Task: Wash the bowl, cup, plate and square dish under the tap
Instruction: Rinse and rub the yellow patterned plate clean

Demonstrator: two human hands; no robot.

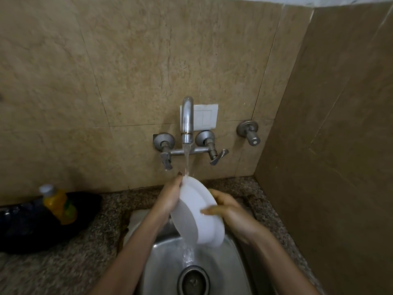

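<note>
A white plate [197, 211] is held on edge above the steel sink [225, 271], its underside facing me. Water runs from the tap [187, 122] onto the plate's top rim and streams off its lower edge toward the drain [193, 279]. My left hand [170, 194] grips the plate's left rim, with fingers curled behind it. My right hand [227, 209] holds the right side, its fingers lying across the plate's back. The bowl, cup and square dish are not in view.
A yellow bottle [58, 203] lies on a dark bag [25, 226] on the speckled counter at the left. Two tap levers [219, 156] stick out from the tiled wall, a third valve [251, 133] further right. A side wall closes off the right.
</note>
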